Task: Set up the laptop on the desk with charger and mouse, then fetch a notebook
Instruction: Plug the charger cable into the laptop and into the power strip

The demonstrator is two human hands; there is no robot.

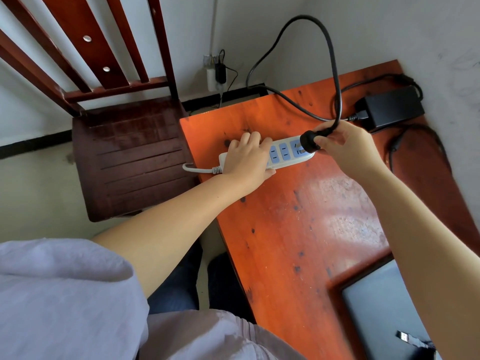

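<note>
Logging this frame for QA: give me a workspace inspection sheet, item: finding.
Surface: glossy orange wooden desk, dark specks, worn patch.
Job's things: black rectangular charger brick at the far edge; grey closed laptop at the near right; no mouse or notebook seen.
Clutter: small silver USB connector over the laptop.
Hands: left hand grips the white power strip with blue sockets; right hand pinches the round black plug at the end socket; whether it is seated cannot be told.
Cables: thick black cord loops upward; white strip lead hangs off the desk edge.
Surroundings: dark red wooden chair, white wall.
</note>
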